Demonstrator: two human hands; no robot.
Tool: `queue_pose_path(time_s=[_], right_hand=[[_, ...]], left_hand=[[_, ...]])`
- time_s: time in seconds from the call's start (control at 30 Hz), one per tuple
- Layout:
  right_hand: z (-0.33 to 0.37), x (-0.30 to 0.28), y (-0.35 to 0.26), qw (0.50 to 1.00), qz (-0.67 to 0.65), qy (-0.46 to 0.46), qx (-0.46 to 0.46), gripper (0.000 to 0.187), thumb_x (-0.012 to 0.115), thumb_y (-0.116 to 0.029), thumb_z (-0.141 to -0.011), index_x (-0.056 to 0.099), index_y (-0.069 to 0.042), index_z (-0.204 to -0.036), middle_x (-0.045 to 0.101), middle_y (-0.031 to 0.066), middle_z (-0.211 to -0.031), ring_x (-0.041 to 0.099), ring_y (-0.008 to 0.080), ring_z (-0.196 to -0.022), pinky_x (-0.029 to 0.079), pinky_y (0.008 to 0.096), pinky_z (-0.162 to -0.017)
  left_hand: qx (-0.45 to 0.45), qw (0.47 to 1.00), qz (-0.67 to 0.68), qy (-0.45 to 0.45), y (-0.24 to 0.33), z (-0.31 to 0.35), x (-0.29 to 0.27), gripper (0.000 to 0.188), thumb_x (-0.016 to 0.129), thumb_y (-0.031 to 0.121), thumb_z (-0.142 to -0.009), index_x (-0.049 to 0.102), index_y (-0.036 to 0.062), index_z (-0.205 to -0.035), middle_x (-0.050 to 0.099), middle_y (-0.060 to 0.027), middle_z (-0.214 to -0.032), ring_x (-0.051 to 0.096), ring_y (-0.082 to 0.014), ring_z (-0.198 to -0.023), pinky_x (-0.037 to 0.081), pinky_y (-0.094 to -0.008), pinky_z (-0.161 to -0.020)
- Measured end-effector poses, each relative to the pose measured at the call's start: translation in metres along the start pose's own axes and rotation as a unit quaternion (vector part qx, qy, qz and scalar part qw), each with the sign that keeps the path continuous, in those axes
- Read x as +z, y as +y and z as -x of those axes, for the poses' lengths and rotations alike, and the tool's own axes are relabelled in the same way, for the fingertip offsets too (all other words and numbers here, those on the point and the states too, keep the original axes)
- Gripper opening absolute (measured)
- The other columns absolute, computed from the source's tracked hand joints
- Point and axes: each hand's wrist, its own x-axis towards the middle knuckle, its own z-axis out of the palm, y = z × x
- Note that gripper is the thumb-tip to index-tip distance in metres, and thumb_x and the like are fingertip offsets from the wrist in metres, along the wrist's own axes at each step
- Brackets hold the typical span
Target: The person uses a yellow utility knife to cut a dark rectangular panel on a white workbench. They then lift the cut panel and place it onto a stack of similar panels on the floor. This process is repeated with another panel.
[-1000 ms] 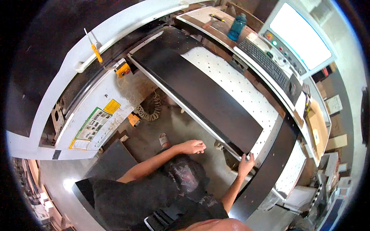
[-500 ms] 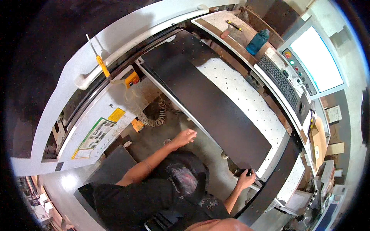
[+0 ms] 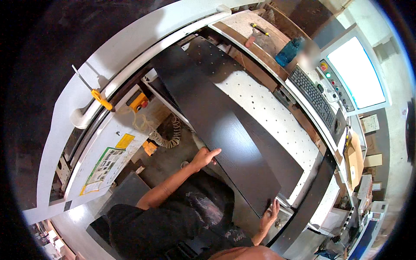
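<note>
The person's left hand pinches the dark panel by its near long edge, thumb on top; the right hand meets its end edge, whether pinching cannot be told. The panel slants across a lower dark sheet, its near corner overhanging the white perforated bed. Exposed bed separates that sheet from the keyboard shelf.

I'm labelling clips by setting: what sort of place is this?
Probably a workshop for machining panels, though I can't be certain: there's a perforated white machine bed, a long dark board, and a button panel beside a lit screen.
</note>
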Motion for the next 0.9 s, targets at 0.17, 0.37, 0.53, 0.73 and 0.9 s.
queue_pose_path(time_s=[0.17, 0.37, 0.53, 0.73, 0.9], right_hand=[[-0.037, -0.025, -0.014, 0.999, -0.043, -0.01, -0.03, 0.047, 0.068, -0.003, -0.093, 0.073, -0.01, -0.139, 0.049, 0.0163, -0.164, 0.056, 0.0346, -0.139, 0.048, 0.0474, -0.114], [-0.1, -0.031, 0.04, 0.956, -0.127, 0.199, -0.174, 0.034, 0.072, -0.026, -0.094, 0.074, 0.0, -0.115, 0.073, 0.0223, -0.13, 0.067, 0.0358, -0.126, 0.051, 0.0513, -0.11], [-0.15, -0.03, -0.017, 0.936, -0.209, 0.24, -0.149, 0.03, 0.064, -0.025, -0.098, 0.072, 0.001, -0.111, 0.073, 0.0189, -0.116, 0.069, 0.0315, -0.112, 0.054, 0.0462, -0.103], [-0.198, -0.049, -0.051, 0.918, -0.155, 0.3, -0.207, 0.03, 0.067, -0.028, -0.101, 0.069, 0.002, -0.102, 0.068, 0.0104, -0.101, 0.064, 0.024, -0.094, 0.051, 0.0389, -0.088], [-0.206, -0.063, -0.032, 0.923, -0.129, 0.335, -0.137, 0.036, 0.067, -0.028, -0.108, 0.07, 0.006, -0.117, 0.07, 0.0099, -0.108, 0.065, 0.0196, -0.099, 0.052, 0.0355, -0.09]], left_hand=[[-0.002, 0.998, -0.03, -0.06, 0.077, -0.006, 0.023, 0.031, 0.066, 0.028, -0.108, 0.068, 0.0018, -0.091, 0.073, -0.0068, -0.083, 0.074, -0.0161, -0.071, 0.053, -0.0301, -0.06], [0.073, 0.966, -0.117, -0.219, 0.1, -0.052, 0.026, 0.079, 0.031, 0.064, -0.113, 0.077, -0.0002, -0.11, 0.08, -0.014, -0.104, 0.068, -0.0165, -0.085, 0.05, -0.0338, -0.087], [0.075, 0.976, 0.083, -0.187, 0.088, -0.086, 0.019, 0.082, 0.031, 0.068, -0.111, 0.067, -0.0017, -0.132, 0.074, -0.0155, -0.129, 0.072, -0.0209, -0.091, 0.053, -0.0335, -0.081], [-0.08, 0.996, -0.047, 0.015, 0.071, -0.131, 0.03, 0.064, 0.041, 0.051, -0.112, 0.046, 0.0008, -0.152, 0.064, -0.015, -0.147, 0.075, -0.0295, -0.112, 0.059, -0.0391, -0.089], [-0.094, 0.991, 0.076, -0.058, 0.075, -0.147, 0.043, 0.076, 0.037, 0.065, -0.111, 0.043, 0.0046, -0.156, 0.061, -0.0137, -0.152, 0.068, -0.0284, -0.122, 0.053, -0.0418, -0.101]])
